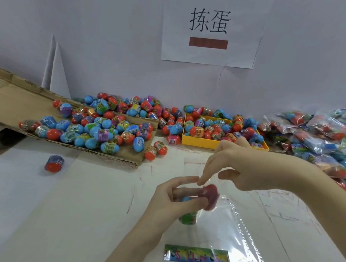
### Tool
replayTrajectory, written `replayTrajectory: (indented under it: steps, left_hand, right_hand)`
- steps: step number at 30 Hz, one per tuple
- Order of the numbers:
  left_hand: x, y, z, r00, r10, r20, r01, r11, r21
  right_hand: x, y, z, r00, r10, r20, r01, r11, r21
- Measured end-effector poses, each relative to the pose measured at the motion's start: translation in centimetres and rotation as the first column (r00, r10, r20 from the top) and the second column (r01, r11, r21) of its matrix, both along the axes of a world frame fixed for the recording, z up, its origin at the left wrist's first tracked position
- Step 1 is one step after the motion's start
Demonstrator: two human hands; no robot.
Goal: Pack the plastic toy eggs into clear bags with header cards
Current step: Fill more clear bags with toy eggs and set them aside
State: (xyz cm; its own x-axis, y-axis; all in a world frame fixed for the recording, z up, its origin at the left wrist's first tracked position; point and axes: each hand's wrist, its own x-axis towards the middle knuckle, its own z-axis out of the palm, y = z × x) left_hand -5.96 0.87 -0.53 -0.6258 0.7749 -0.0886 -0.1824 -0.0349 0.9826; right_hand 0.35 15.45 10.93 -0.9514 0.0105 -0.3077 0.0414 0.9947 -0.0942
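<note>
My left hand (173, 198) grips a red-and-blue toy egg (210, 196) with a green label, its red end pushed into the mouth of a clear bag (233, 228). My right hand (232, 169) pinches the bag's upper edge with thumb and forefinger, just above the egg. The bag lies on the white table and carries a colourful header card (197, 255) at its near end. A large heap of loose eggs (101, 125) lies on a cardboard sheet at the back left.
A yellow tray (199, 143) full of eggs stands behind my right hand. Packed bags (314, 135) pile up at the right edge. One stray egg (54, 163) lies on the table at left. Flat clear bags (186, 163) lie under my hands. A paper sign (210, 29) hangs on the wall.
</note>
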Motion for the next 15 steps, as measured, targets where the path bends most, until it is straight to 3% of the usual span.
replayTrajectory:
  steps: [4,7,8,10,12,13,15]
  left_hand:
    - [0.1,0.1,-0.3,1.000,0.015,0.007,-0.015,1.000,-0.014]
    - [0.2,0.1,-0.5,0.999,0.040,0.025,-0.040,0.999,0.008]
    - [0.1,0.1,-0.6,0.998,0.054,0.044,-0.055,0.998,0.029]
    - [0.0,0.1,-0.6,0.994,0.080,0.069,-0.083,0.996,0.042]
    - [0.1,0.3,-0.7,0.992,0.091,0.085,-0.094,0.995,0.042]
    - [0.1,0.3,-0.7,0.991,0.096,0.090,-0.100,0.994,0.037]
    - [0.2,0.4,-0.8,0.989,0.117,0.093,-0.119,0.993,0.014]
  right_hand:
    - [-0.2,-0.2,-0.7,0.999,-0.027,0.043,0.026,0.999,0.038]
    - [-0.5,-0.5,-0.7,0.995,0.045,0.088,-0.046,0.999,0.010]
    - [-0.8,-0.4,-0.6,0.998,0.051,0.039,-0.049,0.997,-0.054]
    - [-2.5,0.0,-0.2,0.961,-0.073,-0.267,-0.013,0.952,-0.307]
    - [-5.7,0.6,-0.5,0.799,-0.319,-0.509,0.017,0.860,-0.511]
    - [-7.7,0.6,-1.0,0.761,-0.386,-0.521,0.082,0.855,-0.513]
    - [-11.3,0.2,-2.3,0.838,-0.334,-0.431,0.200,0.924,-0.326]
